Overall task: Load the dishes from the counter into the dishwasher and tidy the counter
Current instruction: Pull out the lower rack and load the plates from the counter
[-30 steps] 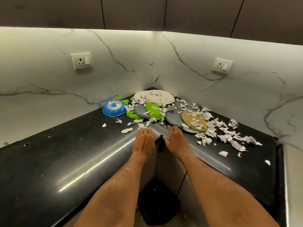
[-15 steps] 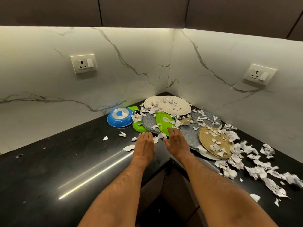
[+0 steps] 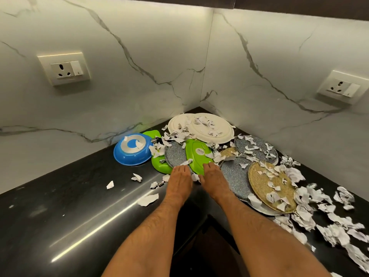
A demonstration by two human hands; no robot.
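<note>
Green plate (image 3: 197, 155) seemingly touched by both flat hands' straight fingers (image 3: 179, 170) on counter (image 3: 69, 206)

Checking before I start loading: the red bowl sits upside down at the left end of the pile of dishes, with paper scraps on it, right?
Not quite: the head view shows that upside-down bowl is blue, not red. It does sit at the left end of the pile, with paper scraps on it.

The bench (image 3: 60, 212) was glossy black and the wall (image 3: 139, 56) was white marble with grey veins. Dishes were a mix: a blue bowl (image 3: 132, 149), bright green plates (image 3: 197, 154), speckled grey plates (image 3: 233, 176), a cream plate (image 3: 211, 126) and a tan woven-looking one (image 3: 267, 182), all littered with white paper scraps (image 3: 331, 234).
</note>
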